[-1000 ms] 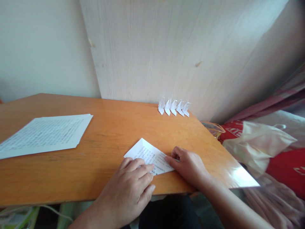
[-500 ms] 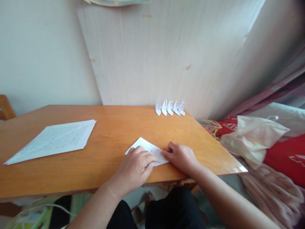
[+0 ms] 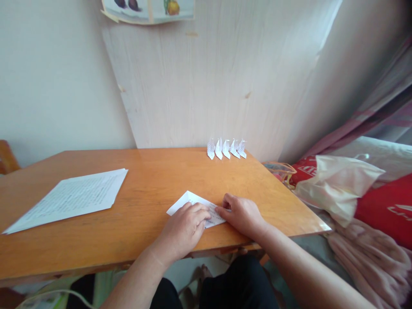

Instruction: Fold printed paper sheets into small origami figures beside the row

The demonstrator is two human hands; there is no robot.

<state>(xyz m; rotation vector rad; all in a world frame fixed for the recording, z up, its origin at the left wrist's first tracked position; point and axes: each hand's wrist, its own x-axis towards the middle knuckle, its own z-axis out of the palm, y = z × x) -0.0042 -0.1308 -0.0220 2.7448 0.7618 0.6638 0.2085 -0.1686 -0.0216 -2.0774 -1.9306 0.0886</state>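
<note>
A folded sheet of printed paper [image 3: 189, 198] lies on the table near its front edge, with a pointed corner at the back. My left hand [image 3: 188, 221] is closed over its front left part, fingers together and pressing it down; they hide much of the print. At the paper's right end, my right hand [image 3: 241, 213] grips it with the thumb on top and the fingers curled. What lies under the fingers of both hands is hidden.
On the wooden table [image 3: 151, 171], a stack of printed sheets [image 3: 72, 197] lies at the left. Several small folded paper figures [image 3: 226, 149] stand in a row at the back right. Beyond the right edge are a pale plastic bag [image 3: 341, 180] and red bags [image 3: 391, 208].
The view has tilted up a little, so more of the wall picture shows. My left fingers have shifted slightly on the paper, and both hands stay on it.
</note>
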